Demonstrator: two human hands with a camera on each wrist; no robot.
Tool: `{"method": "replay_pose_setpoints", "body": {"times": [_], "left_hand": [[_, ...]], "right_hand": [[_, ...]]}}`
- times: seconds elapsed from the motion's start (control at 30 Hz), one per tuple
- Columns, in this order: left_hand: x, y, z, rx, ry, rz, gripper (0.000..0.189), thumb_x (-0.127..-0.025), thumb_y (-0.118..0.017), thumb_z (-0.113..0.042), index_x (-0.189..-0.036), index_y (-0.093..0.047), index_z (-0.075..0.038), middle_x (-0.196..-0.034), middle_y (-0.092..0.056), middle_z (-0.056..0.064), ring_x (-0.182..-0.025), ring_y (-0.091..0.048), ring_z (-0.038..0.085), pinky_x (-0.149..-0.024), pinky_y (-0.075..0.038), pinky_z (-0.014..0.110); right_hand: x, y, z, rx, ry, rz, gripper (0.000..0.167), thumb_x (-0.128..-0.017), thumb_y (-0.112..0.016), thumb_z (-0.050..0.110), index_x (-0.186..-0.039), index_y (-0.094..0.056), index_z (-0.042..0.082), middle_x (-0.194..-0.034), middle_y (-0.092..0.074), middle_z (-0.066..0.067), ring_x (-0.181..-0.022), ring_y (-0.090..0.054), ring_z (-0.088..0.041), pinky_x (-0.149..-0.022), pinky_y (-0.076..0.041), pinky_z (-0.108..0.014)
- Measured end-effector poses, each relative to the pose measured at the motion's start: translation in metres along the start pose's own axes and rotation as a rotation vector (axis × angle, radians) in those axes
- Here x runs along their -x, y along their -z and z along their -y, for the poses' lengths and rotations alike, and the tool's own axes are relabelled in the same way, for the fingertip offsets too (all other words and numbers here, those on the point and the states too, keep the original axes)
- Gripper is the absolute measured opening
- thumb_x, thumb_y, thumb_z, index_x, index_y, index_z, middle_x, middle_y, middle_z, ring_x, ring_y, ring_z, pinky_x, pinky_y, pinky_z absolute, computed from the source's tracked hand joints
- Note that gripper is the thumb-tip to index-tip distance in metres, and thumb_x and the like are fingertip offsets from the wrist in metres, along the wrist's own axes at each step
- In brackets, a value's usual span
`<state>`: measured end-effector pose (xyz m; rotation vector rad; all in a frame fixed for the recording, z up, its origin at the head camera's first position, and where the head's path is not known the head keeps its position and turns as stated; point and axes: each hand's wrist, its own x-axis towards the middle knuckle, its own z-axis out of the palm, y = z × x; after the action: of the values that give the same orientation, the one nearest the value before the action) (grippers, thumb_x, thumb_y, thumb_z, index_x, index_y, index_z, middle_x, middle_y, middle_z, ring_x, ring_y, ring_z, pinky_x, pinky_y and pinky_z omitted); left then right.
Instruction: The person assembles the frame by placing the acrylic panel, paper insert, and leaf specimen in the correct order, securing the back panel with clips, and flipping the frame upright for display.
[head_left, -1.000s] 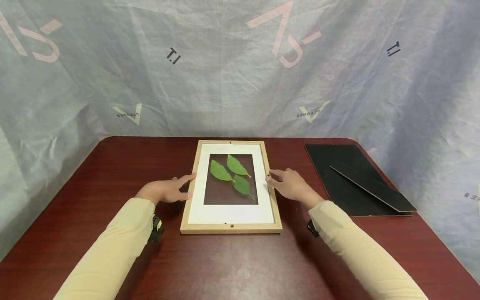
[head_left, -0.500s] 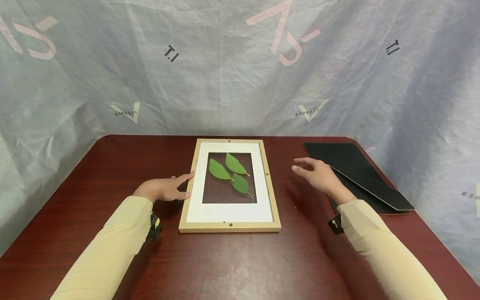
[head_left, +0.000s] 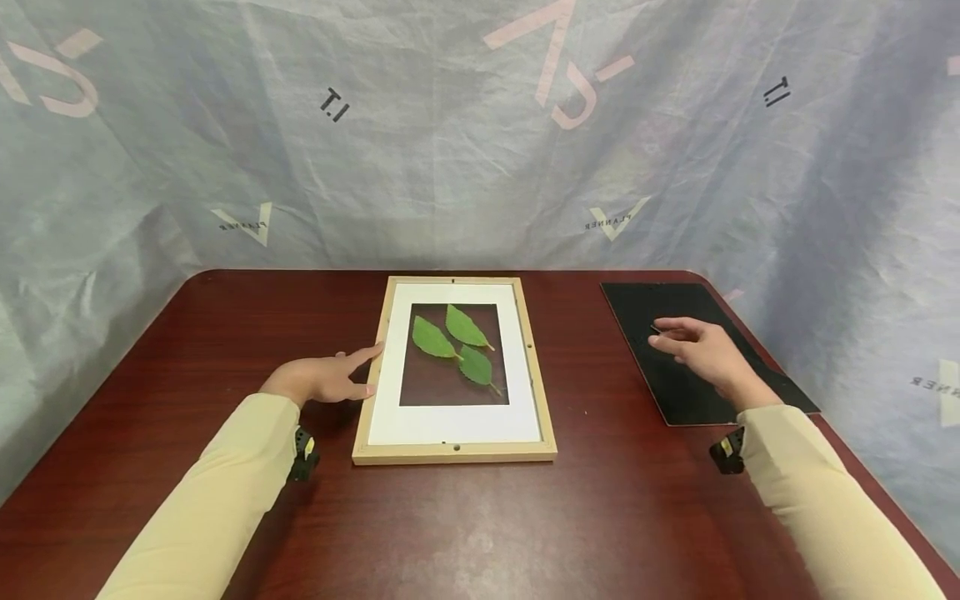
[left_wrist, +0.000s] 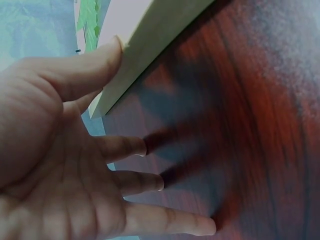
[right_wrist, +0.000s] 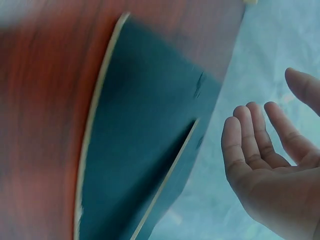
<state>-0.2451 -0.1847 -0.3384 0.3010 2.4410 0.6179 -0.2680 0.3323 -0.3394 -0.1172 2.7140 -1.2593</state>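
Picture frame [head_left: 405, 455]: pale blond wood, plain. Mat [head_left: 457, 426]: solid white. Leaves [head_left: 432, 337]: mid-green, one slightly darker. Tabletop [head_left: 450, 533]: reddish mahogany brown, dark streaked grain. Backing board [head_left: 690, 396]: black, tan edge; its teal cast in the right wrist view is possibly camera tint. Sleeves [head_left: 210, 492]: pale yellow. Backdrop sheet [head_left: 420, 167]: grey-blue, printed with pink, cream and black characters.

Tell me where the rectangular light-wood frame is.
In the head view, the frame lies near the centre, left of the black rectangular board, touching the left hand.
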Motion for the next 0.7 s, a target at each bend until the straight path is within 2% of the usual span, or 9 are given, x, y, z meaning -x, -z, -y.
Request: {"method": "replay_pose_setpoints", "body": {"times": [0.23, 0.47, 0.7], "left_hand": [[0.000, -0.001, 0.000, 0.015, -0.001, 0.000, 0.077, -0.106, -0.055, -0.026, -0.162, -0.007, -0.004, -0.159, -0.002, 0.042, -0.148, -0.001, 0.057, -0.116, -0.014, 0.068], [-0.002, -0.002, 0.001, 0.016, 0.003, 0.005, 0.076, -0.106, -0.054, -0.025, -0.162, -0.007, -0.004, -0.159, -0.002, 0.042, -0.148, -0.001, 0.057, -0.116, -0.015, 0.067], [-0.002, -0.002, 0.002, 0.023, 0.010, 0.004, 0.076, -0.107, -0.054, -0.025, -0.163, -0.007, -0.005, -0.159, -0.001, 0.043, -0.148, -0.001, 0.057, -0.116, -0.014, 0.067]], "right_hand": [[0.007, 0.028, -0.029, 0.062, -0.086, -0.046, 0.068, -0.106, -0.052, 0.040, -0.155, -0.034, -0.004, -0.150, -0.040, -0.036, -0.130, -0.046, -0.048, -0.102, -0.045, -0.054], [0.016, 0.052, -0.051, 0.096, -0.146, -0.084, 0.072, -0.106, -0.051, 0.041, -0.155, -0.030, -0.007, -0.152, -0.029, -0.042, -0.138, -0.028, -0.060, -0.106, -0.032, -0.068], [0.020, 0.066, -0.070, 0.256, -0.192, -0.178, 0.070, -0.105, -0.052, 0.042, -0.149, -0.037, -0.011, -0.145, -0.037, -0.043, -0.129, -0.036, -0.061, -0.098, -0.037, -0.068]]}}
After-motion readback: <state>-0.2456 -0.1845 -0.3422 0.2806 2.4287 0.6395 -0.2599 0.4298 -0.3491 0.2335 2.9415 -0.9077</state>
